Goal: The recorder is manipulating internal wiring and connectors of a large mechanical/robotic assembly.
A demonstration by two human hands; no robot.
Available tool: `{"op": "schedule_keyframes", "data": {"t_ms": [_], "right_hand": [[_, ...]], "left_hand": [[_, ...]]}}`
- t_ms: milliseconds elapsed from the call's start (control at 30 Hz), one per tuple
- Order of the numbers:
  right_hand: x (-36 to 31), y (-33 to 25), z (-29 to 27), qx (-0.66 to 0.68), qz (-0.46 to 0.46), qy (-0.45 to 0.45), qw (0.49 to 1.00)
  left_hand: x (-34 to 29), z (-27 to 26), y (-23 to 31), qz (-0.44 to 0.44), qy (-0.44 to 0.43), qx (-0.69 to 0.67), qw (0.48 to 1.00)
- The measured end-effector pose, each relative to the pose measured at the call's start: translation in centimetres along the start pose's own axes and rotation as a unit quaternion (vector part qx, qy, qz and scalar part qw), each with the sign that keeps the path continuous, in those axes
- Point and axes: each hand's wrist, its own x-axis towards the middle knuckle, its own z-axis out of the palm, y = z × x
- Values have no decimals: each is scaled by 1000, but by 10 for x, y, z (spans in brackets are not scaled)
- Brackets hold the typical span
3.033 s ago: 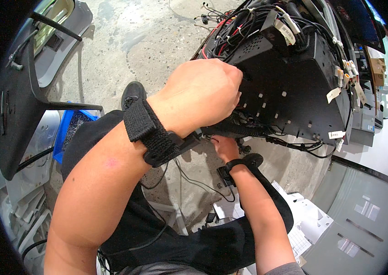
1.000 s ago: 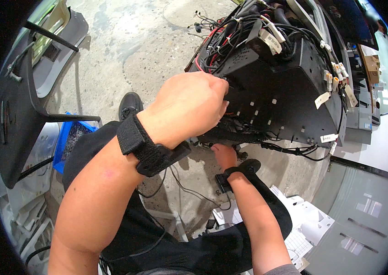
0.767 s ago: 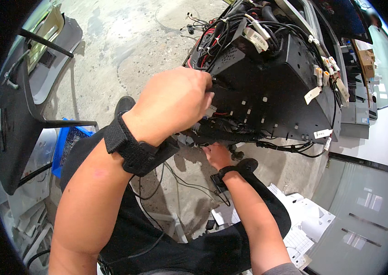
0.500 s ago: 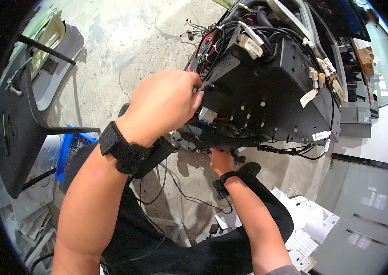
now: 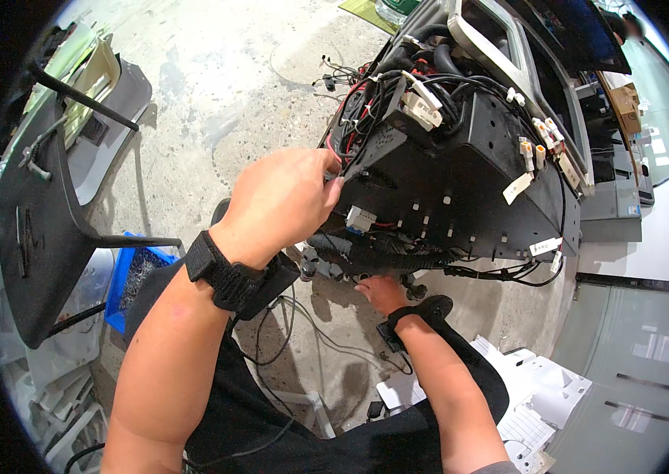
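Observation:
A black metal housing (image 5: 449, 170) full of wiring stands in front of me on the floor. My left hand (image 5: 283, 197) is at its left edge, beside a bundle of black and red wires (image 5: 350, 118). Its fingers curl inward in a pinch, and what they hold is hidden. Lower down, my right hand (image 5: 384, 295) reaches beneath the housing's near edge, below a thick black corrugated sleeve (image 5: 398, 254). Those fingers are bent together, with their grip too small to make out. A white connector block (image 5: 361, 219) sits on the housing between my hands.
Tagged cables with white and orange connectors (image 5: 540, 150) hang over the housing's right side. To the left are a black chair (image 5: 50, 229) and a blue bin (image 5: 117, 304) of small parts. White papers (image 5: 544, 391) lie by my right knee. Loose black cables (image 5: 271, 355) run between my legs.
The view has shifted slightly, so the chair and bin appear a little farther right. My left hand stays at the housing's edge; my right hand stays low beneath it.

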Motion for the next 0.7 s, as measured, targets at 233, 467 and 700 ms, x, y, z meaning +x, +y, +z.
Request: {"op": "schedule_keyframes", "data": {"t_ms": [233, 467, 700], "right_hand": [[-2, 11, 10, 383, 298, 55, 873], [4, 45, 38, 522, 344, 24, 780], [11, 17, 29, 16, 164, 156, 974]], "left_hand": [[1, -5, 1, -17, -13, 1, 1000], [4, -5, 5, -12, -20, -5, 1000], [0, -7, -1, -7, -3, -8, 1000]]}}
